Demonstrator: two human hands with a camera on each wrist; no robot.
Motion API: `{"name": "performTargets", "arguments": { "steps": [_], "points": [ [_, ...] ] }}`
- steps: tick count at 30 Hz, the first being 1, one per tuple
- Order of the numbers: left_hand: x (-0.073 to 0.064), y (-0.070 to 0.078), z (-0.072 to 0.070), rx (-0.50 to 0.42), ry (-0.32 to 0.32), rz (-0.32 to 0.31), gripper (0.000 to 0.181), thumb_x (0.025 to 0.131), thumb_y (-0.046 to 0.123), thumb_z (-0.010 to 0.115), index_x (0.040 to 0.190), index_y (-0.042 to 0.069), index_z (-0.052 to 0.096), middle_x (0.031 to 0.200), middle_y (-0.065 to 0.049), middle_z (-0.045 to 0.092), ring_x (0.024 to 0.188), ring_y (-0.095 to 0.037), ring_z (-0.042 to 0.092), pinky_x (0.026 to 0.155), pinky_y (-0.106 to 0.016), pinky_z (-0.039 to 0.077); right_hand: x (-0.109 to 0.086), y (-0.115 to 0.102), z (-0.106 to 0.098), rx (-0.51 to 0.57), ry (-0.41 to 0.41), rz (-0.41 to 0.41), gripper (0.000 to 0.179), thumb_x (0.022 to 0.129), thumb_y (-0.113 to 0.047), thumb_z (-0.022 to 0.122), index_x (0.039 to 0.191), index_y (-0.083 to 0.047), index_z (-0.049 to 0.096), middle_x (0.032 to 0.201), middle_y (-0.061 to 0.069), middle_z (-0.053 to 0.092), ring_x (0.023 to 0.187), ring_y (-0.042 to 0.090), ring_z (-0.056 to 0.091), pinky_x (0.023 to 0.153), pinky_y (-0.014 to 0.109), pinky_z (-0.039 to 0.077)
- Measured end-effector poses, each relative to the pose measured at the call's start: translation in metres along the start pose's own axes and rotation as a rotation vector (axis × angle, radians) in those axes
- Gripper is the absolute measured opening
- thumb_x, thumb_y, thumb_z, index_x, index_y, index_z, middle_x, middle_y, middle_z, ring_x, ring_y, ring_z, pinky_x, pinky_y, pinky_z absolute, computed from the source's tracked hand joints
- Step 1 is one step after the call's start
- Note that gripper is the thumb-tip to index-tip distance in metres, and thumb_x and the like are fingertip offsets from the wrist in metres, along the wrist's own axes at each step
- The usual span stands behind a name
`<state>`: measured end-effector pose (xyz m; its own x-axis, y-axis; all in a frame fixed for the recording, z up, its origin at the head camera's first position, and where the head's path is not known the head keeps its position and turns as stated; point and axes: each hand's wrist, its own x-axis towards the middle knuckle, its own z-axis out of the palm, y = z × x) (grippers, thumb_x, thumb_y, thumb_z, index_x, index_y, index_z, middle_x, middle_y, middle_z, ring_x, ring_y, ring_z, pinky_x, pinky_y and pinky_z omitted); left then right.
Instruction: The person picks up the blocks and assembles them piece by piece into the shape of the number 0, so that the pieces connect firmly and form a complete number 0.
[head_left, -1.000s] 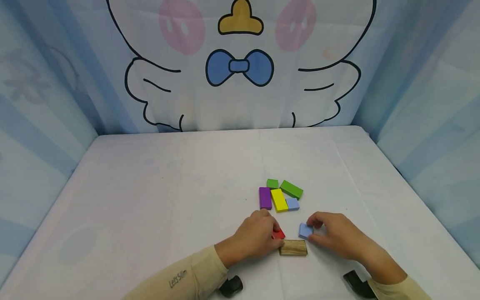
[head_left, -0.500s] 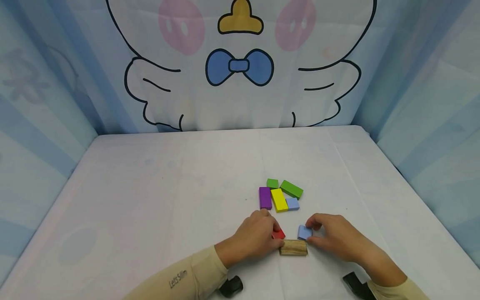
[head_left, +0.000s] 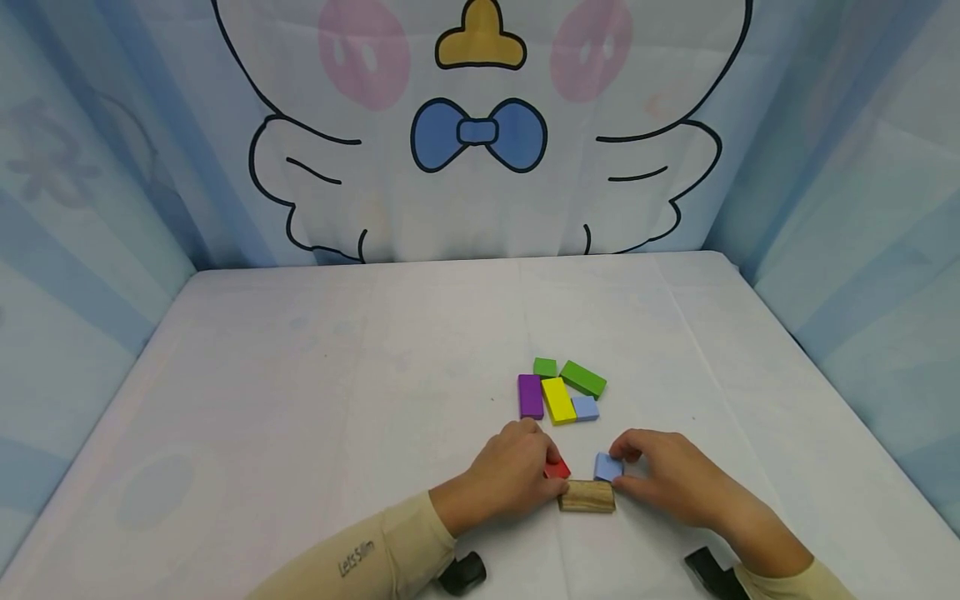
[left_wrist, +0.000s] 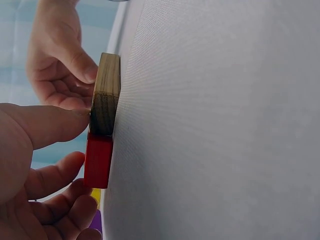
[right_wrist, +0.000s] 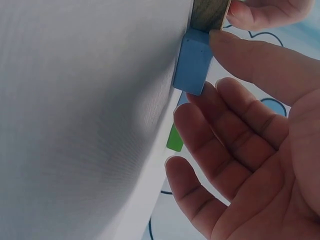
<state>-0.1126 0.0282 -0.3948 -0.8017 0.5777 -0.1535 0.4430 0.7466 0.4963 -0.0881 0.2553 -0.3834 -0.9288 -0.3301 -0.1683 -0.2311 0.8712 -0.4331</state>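
Observation:
My left hand (head_left: 506,469) curls over a red block (head_left: 557,469), partly hiding it. In the left wrist view the thumb touches the wooden block (left_wrist: 105,92), while the fingers bend at the red block (left_wrist: 98,161), whose end meets the wood. My right hand (head_left: 678,477) pinches a light blue block (head_left: 608,467) between thumb and fingertips. In the right wrist view this blue block (right_wrist: 193,61) sits against the other end region of the wooden block (right_wrist: 210,15). On the table, the wooden block (head_left: 587,497) lies crosswise in front of the red and blue blocks.
Just beyond the hands lie a purple block (head_left: 530,397), a yellow block (head_left: 558,401), another light blue block (head_left: 586,408), a small green block (head_left: 545,367) and a longer green block (head_left: 583,379). The white table (head_left: 337,375) meets a printed curtain (head_left: 480,208) behind.
My right hand has slid the light blue block slightly toward me and to the left, up to the wooden block. The left hand, red block and wooden block stay put.

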Motion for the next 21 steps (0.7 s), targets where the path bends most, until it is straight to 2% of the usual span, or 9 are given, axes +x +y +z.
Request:
{"name": "performTargets", "arguments": {
  "steps": [21],
  "points": [
    [0.0006, 0.0, 0.0004, -0.014, -0.011, -0.009, 0.031, 0.085, 0.034, 0.081, 0.103, 0.009, 0.074, 0.087, 0.003, 0.054, 0.081, -0.01, 0.047, 0.066, -0.022, 0.042, -0.0039, 0.0018, 0.0008, -0.016, 0.014, -0.025, 0.035, 0.081, -0.023, 0.083, 0.108, -0.01, 0.066, 0.096, -0.008, 0.062, 0.088, 0.012, 0.057, 0.08, 0.038, 0.052]
  ]
}}
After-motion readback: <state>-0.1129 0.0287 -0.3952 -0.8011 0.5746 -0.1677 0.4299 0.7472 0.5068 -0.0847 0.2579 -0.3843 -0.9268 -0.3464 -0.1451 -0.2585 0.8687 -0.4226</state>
